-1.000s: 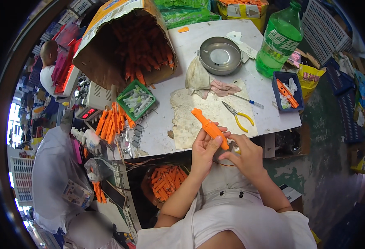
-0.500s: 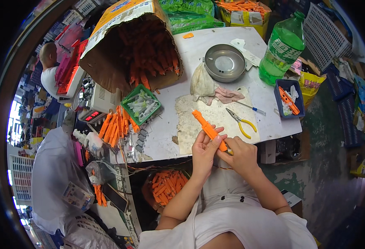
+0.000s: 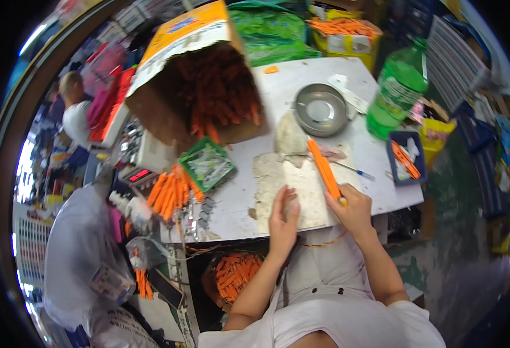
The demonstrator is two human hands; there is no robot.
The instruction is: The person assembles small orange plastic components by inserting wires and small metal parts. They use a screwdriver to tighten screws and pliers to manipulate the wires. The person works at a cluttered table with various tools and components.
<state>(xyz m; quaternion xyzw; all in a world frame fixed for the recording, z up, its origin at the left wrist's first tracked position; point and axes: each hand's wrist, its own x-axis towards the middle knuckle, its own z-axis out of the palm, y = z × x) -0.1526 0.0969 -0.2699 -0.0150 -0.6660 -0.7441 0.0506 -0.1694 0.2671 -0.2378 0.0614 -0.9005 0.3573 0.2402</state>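
Observation:
A long, narrow orange plastic part is gripped near its lower end by my right hand, tilted up and to the left over the worn mat. A bit of yellow shows by the right fingers; I cannot tell for sure whether it is the handle of the pliers, the rest of which is hidden. My left hand holds nothing, fingers apart, just above the mat's near edge. Beyond the part lie a pinkish rag and a blue-tipped pen-like tool.
A tipped carton of orange parts, a green basket of small clear pieces and loose orange parts are on the left. At the back are a metal bowl and green bottle; a blue bin is right.
My left hand has come off the orange part and opened. My right hand now holds the part alone, raised and moved right over where the pliers lay. The view has shifted slightly.

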